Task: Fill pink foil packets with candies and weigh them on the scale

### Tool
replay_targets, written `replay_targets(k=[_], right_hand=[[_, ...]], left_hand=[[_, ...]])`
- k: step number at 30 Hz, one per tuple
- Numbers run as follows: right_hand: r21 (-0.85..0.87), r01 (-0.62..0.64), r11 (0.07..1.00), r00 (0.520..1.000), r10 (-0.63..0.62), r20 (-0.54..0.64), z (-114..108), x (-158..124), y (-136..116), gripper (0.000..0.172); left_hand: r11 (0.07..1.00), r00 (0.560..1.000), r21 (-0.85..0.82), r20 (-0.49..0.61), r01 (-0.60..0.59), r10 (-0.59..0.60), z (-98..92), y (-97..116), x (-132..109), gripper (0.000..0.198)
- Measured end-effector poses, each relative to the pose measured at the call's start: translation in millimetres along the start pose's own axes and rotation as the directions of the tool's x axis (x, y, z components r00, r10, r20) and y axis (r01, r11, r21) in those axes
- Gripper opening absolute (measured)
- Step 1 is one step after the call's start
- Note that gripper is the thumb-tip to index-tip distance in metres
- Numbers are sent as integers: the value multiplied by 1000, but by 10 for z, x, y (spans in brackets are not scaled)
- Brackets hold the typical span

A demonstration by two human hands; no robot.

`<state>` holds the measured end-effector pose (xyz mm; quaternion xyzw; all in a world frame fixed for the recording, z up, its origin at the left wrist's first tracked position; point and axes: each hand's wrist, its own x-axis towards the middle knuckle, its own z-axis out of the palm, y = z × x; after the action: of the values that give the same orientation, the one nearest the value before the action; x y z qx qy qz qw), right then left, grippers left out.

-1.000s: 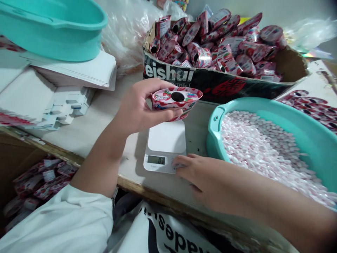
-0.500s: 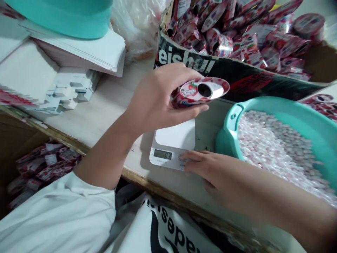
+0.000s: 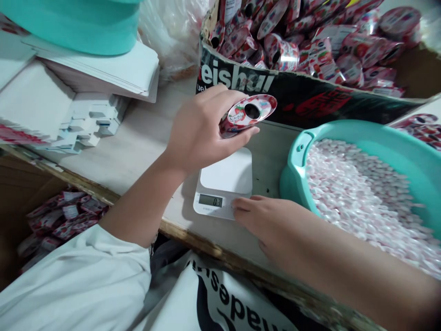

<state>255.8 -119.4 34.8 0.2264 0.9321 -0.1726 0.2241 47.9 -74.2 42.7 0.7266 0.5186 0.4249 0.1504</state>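
My left hand (image 3: 201, 131) is closed around a small red-and-white strawberry-print box (image 3: 248, 114) with a round hole in its top, held just above a white digital scale (image 3: 223, 184). The scale's platform is bare and its display shows digits. My right hand (image 3: 267, 220) rests on the table with fingertips touching the scale's front right corner, beside the buttons; the fingers are together and hold nothing.
A teal basin (image 3: 296, 161) full of small pink-white candies sits at the right. Behind it, a cardboard carton (image 3: 303, 99) is heaped with printed boxes. Flat white carton blanks (image 3: 86, 92) and another teal basin (image 3: 79, 23) lie at the left. More boxes (image 3: 58, 216) sit below the table's edge.
My left hand has tilted the box and shifted it slightly left above the scale. The right hand's fingertips stay at the scale's buttons, and the display reading has changed.
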Motion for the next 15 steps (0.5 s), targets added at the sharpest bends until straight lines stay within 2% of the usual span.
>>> replay_targets(k=[3,6,11,15], right_hand=[[32,17,999,999,-16,-45,13,-2,35,45],[77,46,996,999,-44,-25,7,7,79,43],[131,0,991,1000,0,-2,-5,12,126,33],[161,36,986,999,-37,6,-10,12,176,33]], left_hand=[[999,1000,-40,4,9,-9,45,-25,5,44],[999,1000,-39,25,3,-2,86,-82,17,46],[991,998,119,43,-54,49,105,-116,8,44],[958,992,267,94,-104,82,84,-57,-20,41]])
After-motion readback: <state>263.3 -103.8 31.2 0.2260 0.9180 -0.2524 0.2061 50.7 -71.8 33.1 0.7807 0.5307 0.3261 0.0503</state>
